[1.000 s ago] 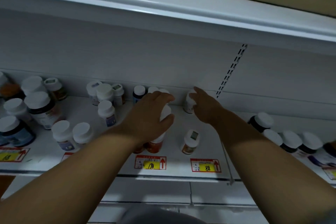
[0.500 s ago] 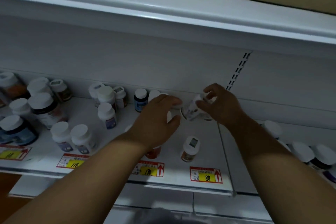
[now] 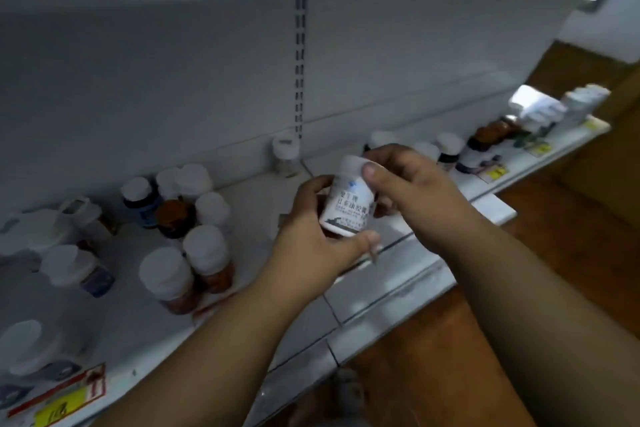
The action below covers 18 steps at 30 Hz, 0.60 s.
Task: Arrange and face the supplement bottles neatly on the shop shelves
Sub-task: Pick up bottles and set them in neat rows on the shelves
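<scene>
Centrally in the frame, both hands hold one white supplement bottle (image 3: 347, 199) in the air above the shelf (image 3: 263, 204) — label turned toward the camera. Left hand (image 3: 311, 246) curls round its lower body, thumb under the base; right hand (image 3: 412, 184) pinches the white cap end, thumb on the front. At left, white-capped bottles (image 3: 188, 253) stand clustered on the shelf; a yellow price tag (image 3: 59, 402) sits at lower left.
</scene>
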Tool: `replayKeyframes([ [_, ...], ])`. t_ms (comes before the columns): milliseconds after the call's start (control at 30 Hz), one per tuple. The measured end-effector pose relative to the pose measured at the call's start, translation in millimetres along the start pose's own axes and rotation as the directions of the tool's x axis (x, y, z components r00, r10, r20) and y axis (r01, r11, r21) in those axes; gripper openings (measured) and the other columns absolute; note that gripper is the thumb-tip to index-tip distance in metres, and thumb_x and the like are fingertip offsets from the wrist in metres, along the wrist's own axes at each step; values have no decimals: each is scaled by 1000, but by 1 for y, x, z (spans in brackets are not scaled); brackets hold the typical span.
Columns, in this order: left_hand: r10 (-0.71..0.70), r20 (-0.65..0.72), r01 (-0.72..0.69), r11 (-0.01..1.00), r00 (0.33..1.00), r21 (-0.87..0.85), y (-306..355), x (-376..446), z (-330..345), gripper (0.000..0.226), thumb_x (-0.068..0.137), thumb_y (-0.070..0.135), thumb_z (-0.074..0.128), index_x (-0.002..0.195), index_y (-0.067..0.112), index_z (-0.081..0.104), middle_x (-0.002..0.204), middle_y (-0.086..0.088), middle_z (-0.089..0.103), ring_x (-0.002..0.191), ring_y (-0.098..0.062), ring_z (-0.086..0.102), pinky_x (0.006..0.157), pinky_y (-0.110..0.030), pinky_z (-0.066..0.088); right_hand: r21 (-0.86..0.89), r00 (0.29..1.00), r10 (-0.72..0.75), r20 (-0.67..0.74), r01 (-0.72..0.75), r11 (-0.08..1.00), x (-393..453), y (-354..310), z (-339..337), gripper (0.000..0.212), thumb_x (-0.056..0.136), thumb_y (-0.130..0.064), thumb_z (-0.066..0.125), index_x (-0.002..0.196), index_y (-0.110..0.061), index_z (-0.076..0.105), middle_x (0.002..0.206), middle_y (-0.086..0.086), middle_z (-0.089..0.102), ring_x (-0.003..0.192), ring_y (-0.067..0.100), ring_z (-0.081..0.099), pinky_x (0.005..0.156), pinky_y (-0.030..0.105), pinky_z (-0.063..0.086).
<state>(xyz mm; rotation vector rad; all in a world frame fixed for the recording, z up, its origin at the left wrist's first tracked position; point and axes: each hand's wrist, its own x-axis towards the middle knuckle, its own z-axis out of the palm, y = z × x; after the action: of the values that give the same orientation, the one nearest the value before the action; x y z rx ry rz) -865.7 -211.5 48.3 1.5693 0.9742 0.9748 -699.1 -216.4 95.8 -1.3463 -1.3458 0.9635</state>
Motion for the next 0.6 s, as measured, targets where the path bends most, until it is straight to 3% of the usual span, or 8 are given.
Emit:
replayKeyframes([
  [133, 11, 261, 23, 991, 965, -128, 8, -1, 74, 77, 58, 49, 80, 125, 46, 41, 118, 21, 61, 103, 3, 62, 79, -16, 52, -76, 978, 6, -208, -22, 997, -52, 8, -70, 15, 85, -38, 66, 91, -24, 67, 77, -3, 69, 64, 8, 61, 58, 26, 52],
  [233, 37, 387, 35, 984, 921, -176, 18, 3, 131, 70, 61, 42, 81, 121, 41, 45, 116, 18, 65, 105, -2, 63, 80, -17, 51, -51, 942, 20, -336, -39, 998, -84, 18, -124, 16, 84, -39, 66, 90, -24, 67, 78, -1, 69, 66, 11, 61, 58, 28, 50],
  [333, 61, 482, 26, 985, 874, -170, 24, 16, 193, 68, 63, 39, 82, 121, 33, 47, 115, 12, 66, 105, -9, 65, 83, -26, 52, -37, 897, 30, -441, -51, 998, -109, 30, -180, 16, 84, -37, 66, 91, -23, 67, 81, 1, 70, 67, 12, 62, 59, 31, 52],
  [400, 56, 535, 27, 989, 843, -146, 23, 26, 231, 67, 62, 40, 84, 119, 38, 49, 114, 11, 67, 104, -11, 65, 83, -32, 54, -48, 880, 35, -474, -66, 997, -122, 39, -213, 16, 87, -33, 66, 94, -19, 67, 85, 5, 71, 70, 16, 64, 61, 33, 53],
  [500, 67, 588, -10, 995, 806, -100, 30, 43, 318, 63, 60, 51, 84, 113, 48, 51, 111, 15, 67, 102, -7, 66, 82, -32, 56, -70, 844, 54, -533, -107, 992, -146, 51, -290, 16, 89, -30, 65, 97, -16, 66, 87, 6, 71, 74, 19, 66, 58, 25, 53],
  [600, 59, 617, -13, 997, 785, -78, 41, 57, 394, 68, 57, 61, 82, 115, 48, 49, 111, 15, 67, 103, -9, 66, 86, -38, 56, -22, 825, 112, -555, -148, 989, -161, 60, -360, 17, 91, -25, 64, 99, -11, 63, 86, 11, 70, 68, 11, 63, 54, 17, 49],
])
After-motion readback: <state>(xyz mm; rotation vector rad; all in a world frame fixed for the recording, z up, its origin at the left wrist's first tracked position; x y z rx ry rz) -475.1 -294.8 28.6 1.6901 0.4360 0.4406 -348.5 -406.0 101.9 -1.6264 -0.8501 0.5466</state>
